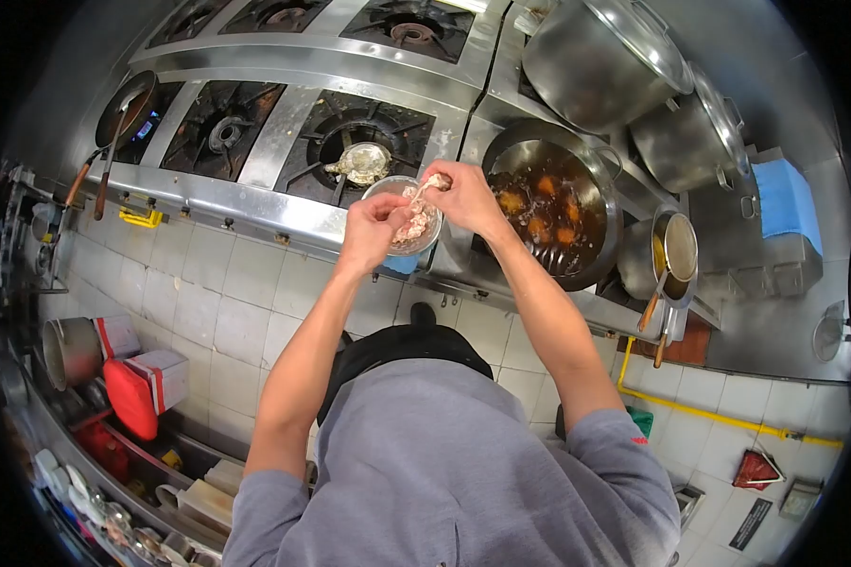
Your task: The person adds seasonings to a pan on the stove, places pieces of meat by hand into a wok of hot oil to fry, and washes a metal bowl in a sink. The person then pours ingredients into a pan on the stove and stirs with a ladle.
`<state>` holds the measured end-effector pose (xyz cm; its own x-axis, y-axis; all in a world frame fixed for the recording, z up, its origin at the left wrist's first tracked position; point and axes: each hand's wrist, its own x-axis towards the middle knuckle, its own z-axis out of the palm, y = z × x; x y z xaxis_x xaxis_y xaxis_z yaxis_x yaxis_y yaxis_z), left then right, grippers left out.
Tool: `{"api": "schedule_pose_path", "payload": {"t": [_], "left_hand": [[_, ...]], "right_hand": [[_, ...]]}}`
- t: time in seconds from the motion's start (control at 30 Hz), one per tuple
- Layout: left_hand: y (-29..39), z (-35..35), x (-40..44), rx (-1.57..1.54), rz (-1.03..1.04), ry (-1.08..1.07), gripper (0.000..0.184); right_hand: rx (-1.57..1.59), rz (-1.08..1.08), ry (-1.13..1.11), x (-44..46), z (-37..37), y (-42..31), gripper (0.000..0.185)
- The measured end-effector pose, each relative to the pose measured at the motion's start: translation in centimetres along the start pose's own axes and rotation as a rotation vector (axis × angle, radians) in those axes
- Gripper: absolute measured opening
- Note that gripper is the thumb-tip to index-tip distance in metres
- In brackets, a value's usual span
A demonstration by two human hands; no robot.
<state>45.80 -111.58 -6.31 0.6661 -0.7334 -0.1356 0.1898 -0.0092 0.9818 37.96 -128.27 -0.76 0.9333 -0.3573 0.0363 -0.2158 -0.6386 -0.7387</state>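
Note:
Both hands meet over a clear bowl [430,233] of pale, batter-coated raw pieces [412,227], at the front edge of the stove. In my right hand [468,200], pinched between thumb and fingers, is one coated piece of raw food [437,180]. My left hand [376,230] is closed in a pinch at the bowl's left side, fingertips close to the right hand's. Whatever those left fingertips grip is mostly hidden. Just right of the hands, a wok of dark oil [600,194] holds several browned pieces [539,229] frying among bubbles.
Behind the bowl, a batter-smeared strainer [364,163] rests on a burner. Large lidded pots [600,66] stand beyond the wok. At right, a wooden-handled strainer [681,248] lies over a container. A frying pan [128,109] sits far left; a yellow pipe [700,408] runs low at right.

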Motion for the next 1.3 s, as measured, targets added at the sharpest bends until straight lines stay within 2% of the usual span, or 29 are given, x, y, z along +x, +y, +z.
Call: {"api": "schedule_pose_path", "payload": {"t": [0.03,0.1,0.3,0.43,0.6,0.67,0.77,0.83,0.9,1.03,1.1,1.3], "left_hand": [[-0.2,-0.4,-0.1,-0.076,-0.002,0.009,0.014],[-0.6,-1.1,-0.3,-0.038,-0.008,0.044,0.014],[-1.9,-1.4,0.0,0.001,-0.022,0.099,0.013],[-1.9,-1.1,0.2,0.033,-0.067,0.108,0.011],[-2.5,-1.2,0.7,0.024,-0.087,0.142,0.009],[-2.7,-1.5,0.8,0.119,-0.062,0.187,0.007],[-2.9,-1.9,0.5,0.208,-0.065,0.142,0.006],[-2.9,-1.7,0.6,0.167,-0.059,0.127,0.007],[-3.1,-1.6,0.8,0.126,-0.049,0.11,0.008],[-3.6,-1.7,0.6,0.12,-0.062,0.081,0.009],[-4.0,-2.0,0.5,0.13,-0.079,0.076,0.009],[-5.5,-3.1,0.4,0.031,-0.109,0.051,0.007]], "right_hand": [[0.066,-0.003,0.043,0.1,-0.1,0.9,0.016],[0.131,-0.002,0.094,0.2,-0.7,2.2,0.018],[0.656,0.133,-0.084,-0.7,-2.5,2.6,0.013],[0.816,0.2,-0.042,-1.3,-3.0,2.2,0.013],[0.962,0.175,-0.022,-1.8,-3.9,2.4,0.014],[1.025,0.158,0.01,-1.9,-4.8,2.0,0.015],[1.072,0.095,0.03,-1.9,-5.8,1.3,0.014],[1.078,0.081,0.002,-1.9,-6.3,1.9,0.013],[1.281,0.047,-0.113,-2.1,-7.1,1.7,0.014],[1.335,0.088,-0.128,-2.5,-8.0,2.3,0.014],[1.146,0.134,-0.067,-2.8,-8.4,3.1,0.01],[0.915,0.301,-0.042,-5.2,-11.5,4.7,0.014]]}}
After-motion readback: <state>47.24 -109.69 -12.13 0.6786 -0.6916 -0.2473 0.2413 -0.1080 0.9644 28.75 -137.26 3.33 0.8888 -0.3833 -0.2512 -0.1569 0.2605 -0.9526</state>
